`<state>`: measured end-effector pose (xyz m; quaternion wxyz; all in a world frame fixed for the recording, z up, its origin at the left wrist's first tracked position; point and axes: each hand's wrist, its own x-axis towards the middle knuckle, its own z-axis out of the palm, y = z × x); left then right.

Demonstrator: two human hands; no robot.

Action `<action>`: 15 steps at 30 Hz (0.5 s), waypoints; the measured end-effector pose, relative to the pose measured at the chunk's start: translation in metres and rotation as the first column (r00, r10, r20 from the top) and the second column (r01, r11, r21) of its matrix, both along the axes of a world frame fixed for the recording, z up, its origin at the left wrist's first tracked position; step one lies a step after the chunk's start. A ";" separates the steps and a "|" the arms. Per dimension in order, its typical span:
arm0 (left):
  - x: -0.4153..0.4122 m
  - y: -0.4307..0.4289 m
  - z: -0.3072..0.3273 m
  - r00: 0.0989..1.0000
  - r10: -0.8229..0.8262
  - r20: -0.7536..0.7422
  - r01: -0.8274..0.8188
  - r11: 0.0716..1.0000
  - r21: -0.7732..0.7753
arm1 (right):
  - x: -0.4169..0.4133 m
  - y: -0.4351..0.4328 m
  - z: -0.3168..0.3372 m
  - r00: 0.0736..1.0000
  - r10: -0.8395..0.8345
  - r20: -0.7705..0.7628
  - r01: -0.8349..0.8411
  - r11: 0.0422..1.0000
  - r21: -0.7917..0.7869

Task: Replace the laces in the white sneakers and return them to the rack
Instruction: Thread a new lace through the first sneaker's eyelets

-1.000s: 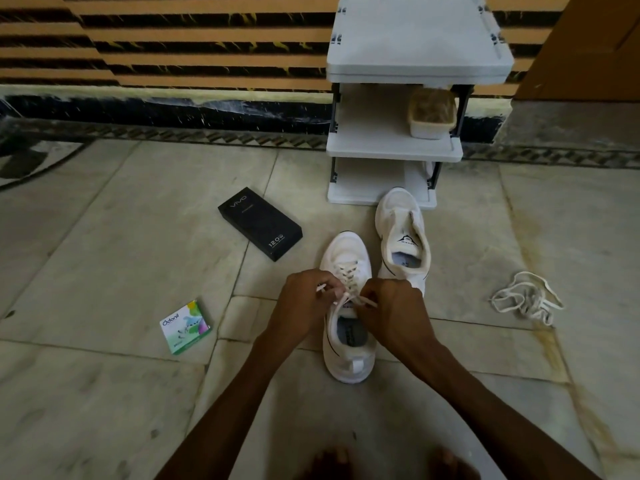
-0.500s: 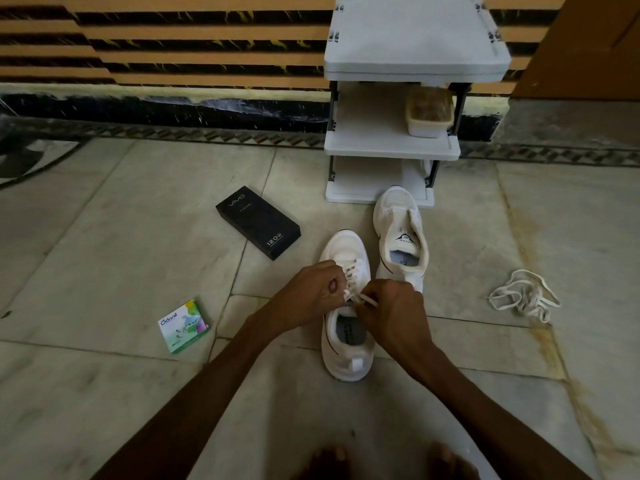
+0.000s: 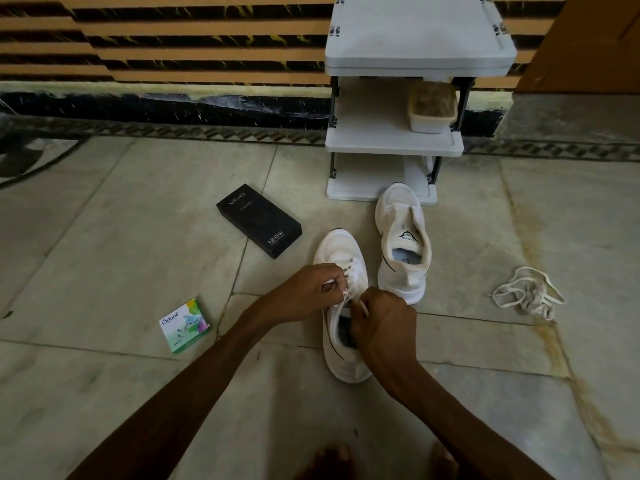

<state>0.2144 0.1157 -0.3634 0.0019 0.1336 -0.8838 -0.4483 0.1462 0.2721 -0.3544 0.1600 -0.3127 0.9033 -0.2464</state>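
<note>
Tub on rack holds brown fibre; left hand, right hand pinch lace on sneaker.

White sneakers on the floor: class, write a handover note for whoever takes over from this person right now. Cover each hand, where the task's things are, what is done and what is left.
Left hand pinches one end of the lace over the near sneaker. Right hand pinches the other end above its opening.
The far sneaker stands unlaced on the floor in front of the rack. A loose lace pile lies to the right; I cannot tell whether it is old or new.
Done: the near sneaker's lower eyelets are crossed.
Left: finish and tie it, lace the far sneaker, then set both on the rack.
</note>
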 end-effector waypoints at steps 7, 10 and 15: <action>0.008 -0.003 -0.003 0.984 0.086 -0.157 -0.113 0.978 -0.175 | 0.006 -0.002 -0.002 0.997 -0.068 -0.039 0.065 0.995 -0.080; 0.011 0.001 -0.007 0.977 0.082 -0.195 -0.129 0.962 -0.241 | 0.009 -0.004 -0.007 0.994 -0.109 -0.006 0.107 0.988 -0.113; 0.004 0.022 -0.012 0.985 0.106 -0.136 -0.147 0.928 -0.342 | 0.009 -0.004 -0.012 0.986 -0.169 0.009 0.169 0.978 -0.123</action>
